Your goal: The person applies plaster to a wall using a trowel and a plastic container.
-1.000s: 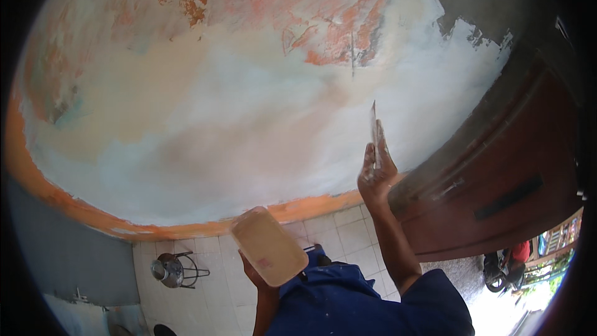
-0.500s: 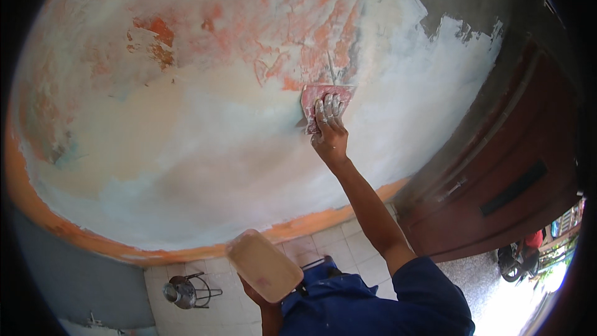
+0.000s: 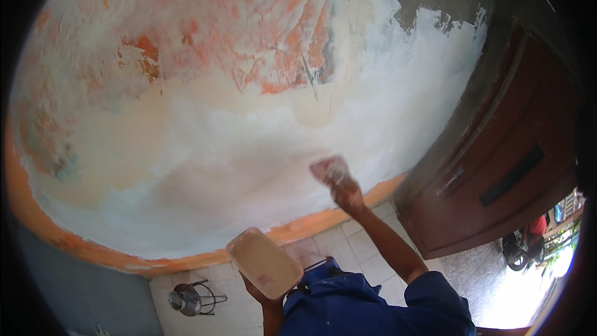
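My right hand, smeared with white filler, grips a reddish flat putty spreader, both blurred by motion. They are in front of the lower part of the wall, which is coated in patchy white and cream putty; I cannot tell whether the spreader touches it. Near my body my left hand supports a shallow rectangular beige tray from its left side and below, most of the fingers hidden behind it. A fresh cream patch shows on the wall above the spreader.
A dark-red door stands at the right, with a motorcycle outside beyond it. Below left, a metal stand with a grey, rounded object sits on the tiled floor. A grey wall fills the lower left.
My right hand has drawn the spreader down the wall and toward me, leaving a smooth cream patch where it was. My left hand and the tray stay nearly in place.
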The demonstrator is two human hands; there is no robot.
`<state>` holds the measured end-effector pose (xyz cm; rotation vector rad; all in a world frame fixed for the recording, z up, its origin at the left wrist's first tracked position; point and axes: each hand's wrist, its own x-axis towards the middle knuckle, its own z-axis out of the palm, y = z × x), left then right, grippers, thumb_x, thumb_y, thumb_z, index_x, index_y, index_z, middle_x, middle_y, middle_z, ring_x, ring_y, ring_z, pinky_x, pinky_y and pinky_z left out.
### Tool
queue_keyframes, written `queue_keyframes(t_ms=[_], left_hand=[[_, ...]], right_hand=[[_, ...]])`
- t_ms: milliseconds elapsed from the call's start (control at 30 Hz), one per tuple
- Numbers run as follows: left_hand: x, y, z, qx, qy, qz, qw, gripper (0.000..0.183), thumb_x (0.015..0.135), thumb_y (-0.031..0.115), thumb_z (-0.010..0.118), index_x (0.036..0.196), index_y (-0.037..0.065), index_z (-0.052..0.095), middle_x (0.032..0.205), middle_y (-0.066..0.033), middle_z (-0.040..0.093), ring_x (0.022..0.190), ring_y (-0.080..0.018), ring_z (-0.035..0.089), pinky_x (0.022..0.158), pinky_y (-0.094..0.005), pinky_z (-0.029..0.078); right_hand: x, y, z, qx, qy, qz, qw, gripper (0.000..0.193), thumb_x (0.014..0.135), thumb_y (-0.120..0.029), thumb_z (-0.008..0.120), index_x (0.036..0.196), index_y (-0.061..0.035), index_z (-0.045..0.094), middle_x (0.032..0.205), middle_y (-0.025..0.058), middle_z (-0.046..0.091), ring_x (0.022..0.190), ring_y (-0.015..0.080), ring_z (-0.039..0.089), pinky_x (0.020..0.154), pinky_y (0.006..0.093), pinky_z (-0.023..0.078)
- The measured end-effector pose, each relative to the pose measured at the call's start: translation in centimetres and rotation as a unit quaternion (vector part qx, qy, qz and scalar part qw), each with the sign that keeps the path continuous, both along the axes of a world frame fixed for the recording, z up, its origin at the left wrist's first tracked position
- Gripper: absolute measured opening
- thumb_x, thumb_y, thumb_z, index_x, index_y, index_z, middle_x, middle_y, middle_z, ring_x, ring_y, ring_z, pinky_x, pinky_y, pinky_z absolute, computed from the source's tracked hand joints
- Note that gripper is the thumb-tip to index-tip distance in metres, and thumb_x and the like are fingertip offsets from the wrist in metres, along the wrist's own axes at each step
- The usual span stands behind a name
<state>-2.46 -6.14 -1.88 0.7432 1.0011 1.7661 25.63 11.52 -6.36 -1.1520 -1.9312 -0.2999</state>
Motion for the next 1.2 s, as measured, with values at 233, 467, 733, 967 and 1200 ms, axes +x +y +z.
queue_keyframes(t_ms=[233, 467, 733, 967, 1200], left_hand=[[-0.3, -0.7, -1.0, -0.033, -0.151, -0.008, 0.988, 0.092, 0.055, 0.021, 0.090, 0.130, 0.003, 0.040, 0.110, -0.0109, 0.056, 0.091, -0.0235, 0.061, 0.073, -0.0355, 0.057], [-2.3, -1.1, -5.6, 0.049, -0.023, 0.011, 0.998, 0.075, 0.074, 0.023, 0.076, 0.134, 0.004, 0.037, 0.114, -0.0132, 0.054, 0.094, -0.0265, 0.061, 0.070, -0.0413, 0.058], [-0.4, -1.6, 1.1, -0.017, -0.017, 0.051, 0.998, 0.102, 0.048, 0.027, 0.093, 0.131, 0.002, 0.039, 0.111, -0.0104, 0.056, 0.092, -0.0238, 0.061, 0.075, -0.0368, 0.058], [0.5, -0.3, 2.4, -0.068, -0.201, -0.009, 0.977, 0.103, 0.048, 0.028, 0.093, 0.131, 0.002, 0.039, 0.110, -0.0098, 0.056, 0.092, -0.0224, 0.061, 0.075, -0.0350, 0.057], [-0.4, 0.1, -1.9, 0.014, 0.005, 0.040, 0.999, 0.102, 0.049, 0.026, 0.093, 0.131, 0.001, 0.039, 0.109, -0.0103, 0.056, 0.091, -0.0210, 0.061, 0.072, -0.0342, 0.058]], right_hand=[[0.8, 5.8, 17.3, 0.189, 0.053, -0.130, 0.972, 0.053, 0.076, 0.000, 0.063, 0.129, -0.0030, 0.054, 0.129, 0.0222, 0.055, 0.117, 0.0387, 0.055, 0.096, 0.0452, 0.046], [-1.9, 5.4, 4.0, 0.094, 0.068, -0.109, 0.987, 0.052, 0.071, 0.000, 0.065, 0.123, -0.0027, 0.057, 0.120, 0.0230, 0.060, 0.112, 0.0406, 0.058, 0.094, 0.0470, 0.048], [-1.2, 1.3, 9.1, 0.110, 0.129, -0.090, 0.981, 0.049, 0.075, 0.011, 0.055, 0.122, -0.0008, 0.058, 0.111, 0.0208, 0.064, 0.107, 0.0375, 0.062, 0.094, 0.0453, 0.049], [-2.6, 7.6, 14.9, 0.160, 0.044, -0.087, 0.982, 0.067, 0.070, 0.007, 0.055, 0.136, -0.0028, 0.046, 0.139, 0.0218, 0.046, 0.128, 0.0419, 0.044, 0.104, 0.0484, 0.040], [-2.7, 8.5, 2.8, 0.024, 0.020, -0.030, 0.999, 0.065, 0.064, 0.006, 0.054, 0.127, -0.0085, 0.055, 0.141, 0.0224, 0.043, 0.131, 0.0440, 0.037, 0.109, 0.0504, 0.032]])
